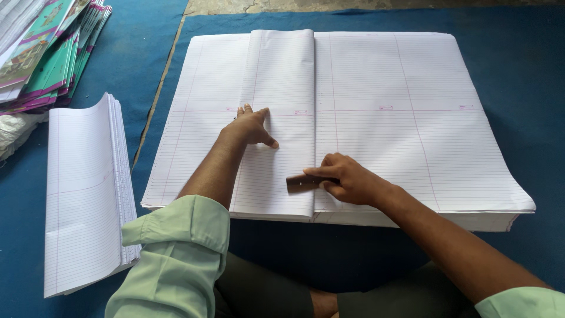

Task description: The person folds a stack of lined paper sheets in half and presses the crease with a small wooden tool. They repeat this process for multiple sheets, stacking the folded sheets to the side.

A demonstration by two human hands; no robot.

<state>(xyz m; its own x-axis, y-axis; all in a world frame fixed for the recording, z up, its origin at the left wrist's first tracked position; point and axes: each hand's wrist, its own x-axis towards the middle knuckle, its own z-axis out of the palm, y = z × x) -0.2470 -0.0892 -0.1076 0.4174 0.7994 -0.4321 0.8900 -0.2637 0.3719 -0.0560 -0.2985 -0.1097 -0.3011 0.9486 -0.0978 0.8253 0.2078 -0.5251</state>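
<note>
The folded sheet (279,118) lies on the big paper stack (412,118) on the blue mat (518,65). It looks thin and floppy (easy to crease). The left hand (250,126) presses flat on it, open. The right hand (347,179) grips a brown wooden block (301,184) at the fold.

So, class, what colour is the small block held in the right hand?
Dark brown block, in the right hand; head view.
</note>
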